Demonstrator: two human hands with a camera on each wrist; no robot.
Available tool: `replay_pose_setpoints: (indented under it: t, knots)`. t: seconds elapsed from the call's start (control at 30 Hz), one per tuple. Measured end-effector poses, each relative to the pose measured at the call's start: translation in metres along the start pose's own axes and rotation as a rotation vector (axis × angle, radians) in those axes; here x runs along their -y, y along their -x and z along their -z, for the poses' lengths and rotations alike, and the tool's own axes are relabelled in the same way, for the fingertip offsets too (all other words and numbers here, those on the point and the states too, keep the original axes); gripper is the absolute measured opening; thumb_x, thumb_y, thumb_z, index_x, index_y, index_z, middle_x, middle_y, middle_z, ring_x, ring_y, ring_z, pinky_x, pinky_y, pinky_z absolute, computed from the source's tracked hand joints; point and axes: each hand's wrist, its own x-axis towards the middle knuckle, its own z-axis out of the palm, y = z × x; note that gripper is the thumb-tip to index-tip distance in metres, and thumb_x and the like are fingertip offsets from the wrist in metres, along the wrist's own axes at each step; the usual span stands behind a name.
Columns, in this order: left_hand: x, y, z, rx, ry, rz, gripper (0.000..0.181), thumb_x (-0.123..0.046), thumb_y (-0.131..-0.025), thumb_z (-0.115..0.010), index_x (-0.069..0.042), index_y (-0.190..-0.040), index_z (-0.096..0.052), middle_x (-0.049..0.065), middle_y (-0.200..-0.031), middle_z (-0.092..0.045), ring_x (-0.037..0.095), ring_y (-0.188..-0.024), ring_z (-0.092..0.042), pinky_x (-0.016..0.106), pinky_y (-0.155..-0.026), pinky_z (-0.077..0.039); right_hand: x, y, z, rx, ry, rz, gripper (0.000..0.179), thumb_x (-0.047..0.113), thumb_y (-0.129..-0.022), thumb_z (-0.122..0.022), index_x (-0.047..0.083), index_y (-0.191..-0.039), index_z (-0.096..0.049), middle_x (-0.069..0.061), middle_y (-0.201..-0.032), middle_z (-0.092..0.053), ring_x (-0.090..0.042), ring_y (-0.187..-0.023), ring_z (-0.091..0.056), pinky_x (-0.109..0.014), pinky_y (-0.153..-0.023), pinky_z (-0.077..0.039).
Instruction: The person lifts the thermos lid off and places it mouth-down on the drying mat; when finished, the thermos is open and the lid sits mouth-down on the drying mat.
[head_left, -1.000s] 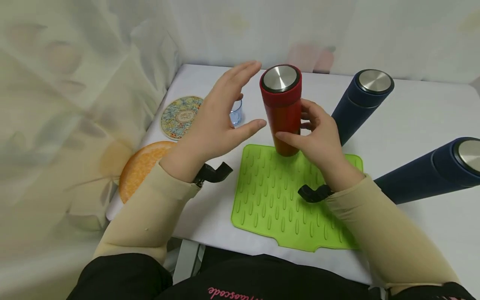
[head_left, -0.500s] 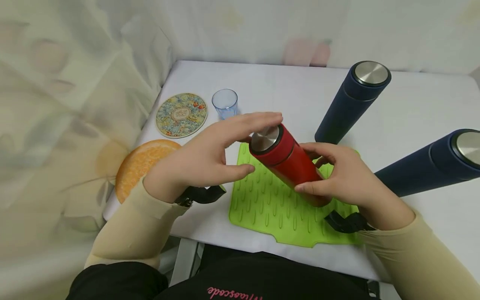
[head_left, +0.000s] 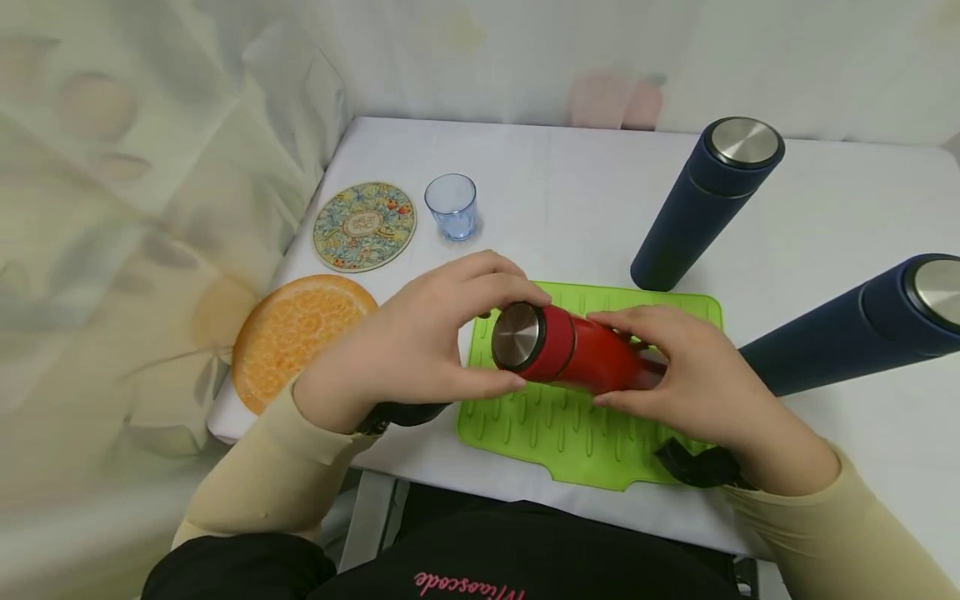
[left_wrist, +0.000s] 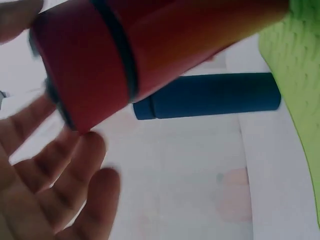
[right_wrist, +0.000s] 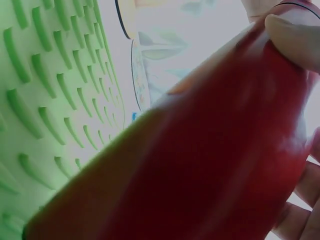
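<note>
A red thermos flask (head_left: 600, 354) with a steel-topped lid is tilted above the green ridged mat (head_left: 540, 433), its lid toward the left. My right hand (head_left: 697, 375) grips its body near the base, thumb on the near side. At the lid end, my left hand (head_left: 420, 342) has its fingertips and thumb on opposite sides of the lid. The left wrist view shows fingers against the lid's edge on the red flask (left_wrist: 175, 40). The flask's red body (right_wrist: 200, 150) fills much of the right wrist view; its bottom is partly hidden by the right hand in the head view.
Two navy thermos flasks stand to the right, one farther back (head_left: 701, 208) and one nearer (head_left: 847, 325). A small blue glass (head_left: 453, 208), a patterned round coaster (head_left: 363, 225) and an orange-slice pad (head_left: 296, 333) are at the left. A curtain (head_left: 135, 250) borders the table.
The red flask has come down and nearer, tipping from upright to nearly level with its lid to the left. My left hand has moved in from the air and closed around the lid.
</note>
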Motion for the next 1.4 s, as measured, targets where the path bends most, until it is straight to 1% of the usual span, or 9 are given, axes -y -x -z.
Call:
replay_pose_setpoints:
  t: [0.13, 0.23, 0.37, 0.5, 0.7, 0.9, 1.13, 1.27, 1.4]
  knots:
    - [-0.001, 0.002, -0.009, -0.057, -0.191, 0.110, 0.066, -0.052, -0.086, -0.092, -0.012, -0.134, -0.071, -0.002, -0.115, -0.074, 0.013, -0.104, -0.068, 0.037, -0.087, -0.060, 0.001, 0.002, -0.003, -0.049, 0.082, 0.043, 0.080, 0.023, -0.072, -0.107, 0.013, -0.144, -0.073, -0.005, -0.125, -0.078, -0.026, -0.111, -0.070, -0.053, -0.086, -0.066]
    - [0.001, 0.005, -0.012, -0.066, -0.217, 0.118, 0.078, -0.058, -0.085, -0.092, -0.013, -0.144, -0.068, 0.002, -0.131, -0.074, 0.017, -0.119, -0.068, 0.042, -0.098, -0.060, 0.001, 0.003, -0.005, -0.080, 0.124, 0.063, 0.080, 0.023, -0.070, -0.107, 0.013, -0.143, -0.074, -0.004, -0.123, -0.080, -0.026, -0.109, -0.070, -0.052, -0.085, -0.063]
    - [0.006, 0.011, -0.011, -0.006, -0.060, -0.063, 0.071, -0.029, -0.087, -0.096, -0.012, -0.149, -0.066, 0.014, -0.161, -0.056, 0.029, -0.152, -0.051, 0.046, -0.120, -0.050, 0.000, 0.003, -0.006, -0.095, 0.149, 0.072, 0.080, 0.023, -0.070, -0.107, 0.012, -0.143, -0.074, -0.005, -0.123, -0.080, -0.028, -0.111, -0.070, -0.051, -0.084, -0.061]
    - [0.009, 0.013, -0.011, 0.034, -0.005, -0.195, 0.057, 0.004, -0.090, -0.085, -0.010, -0.142, -0.071, 0.019, -0.161, -0.055, 0.033, -0.153, -0.051, 0.044, -0.119, -0.052, -0.001, 0.003, -0.006, -0.084, 0.158, 0.064, 0.080, 0.024, -0.071, -0.107, 0.012, -0.143, -0.074, -0.006, -0.124, -0.080, -0.031, -0.115, -0.070, -0.054, -0.086, -0.060]
    - [0.009, 0.014, -0.013, -0.008, -0.052, -0.061, 0.058, -0.015, -0.089, -0.093, -0.010, -0.143, -0.072, 0.010, -0.148, -0.068, 0.023, -0.138, -0.065, 0.042, -0.111, -0.058, -0.002, 0.004, -0.007, -0.107, 0.169, 0.092, 0.081, 0.023, -0.069, -0.107, 0.012, -0.142, -0.075, -0.008, -0.126, -0.081, -0.034, -0.118, -0.071, -0.059, -0.091, -0.060]
    - [0.006, 0.013, -0.019, -0.075, -0.232, 0.065, 0.070, -0.047, -0.088, -0.092, -0.009, -0.143, -0.071, 0.003, -0.122, -0.078, 0.017, -0.109, -0.073, 0.040, -0.092, -0.063, -0.003, 0.005, -0.009, -0.120, 0.171, 0.102, 0.082, 0.023, -0.067, -0.108, 0.013, -0.142, -0.075, -0.007, -0.125, -0.081, -0.033, -0.118, -0.071, -0.059, -0.091, -0.059]
    - [0.013, 0.015, -0.016, 0.001, -0.004, -0.075, 0.073, -0.022, -0.084, -0.099, -0.008, -0.149, -0.068, 0.014, -0.162, -0.058, 0.029, -0.155, -0.051, 0.044, -0.126, -0.047, -0.007, 0.004, -0.008, -0.127, 0.169, 0.090, 0.082, 0.023, -0.067, -0.108, 0.012, -0.142, -0.075, -0.008, -0.125, -0.081, -0.035, -0.118, -0.071, -0.059, -0.089, -0.060]
    - [0.014, 0.014, -0.014, 0.034, 0.026, -0.133, 0.058, -0.002, -0.088, -0.091, -0.009, -0.142, -0.073, 0.014, -0.157, -0.062, 0.028, -0.150, -0.057, 0.041, -0.119, -0.052, -0.007, 0.005, -0.007, -0.119, 0.170, 0.084, 0.082, 0.023, -0.068, -0.108, 0.012, -0.142, -0.075, -0.008, -0.125, -0.081, -0.035, -0.118, -0.070, -0.059, -0.090, -0.060]
    - [0.014, 0.014, -0.015, 0.003, 0.002, -0.042, 0.059, -0.014, -0.088, -0.094, -0.009, -0.142, -0.073, 0.010, -0.147, -0.069, 0.021, -0.135, -0.067, 0.039, -0.104, -0.060, -0.007, 0.005, -0.008, -0.113, 0.167, 0.082, 0.082, 0.023, -0.068, -0.108, 0.013, -0.142, -0.075, -0.008, -0.125, -0.081, -0.034, -0.119, -0.070, -0.060, -0.091, -0.060]
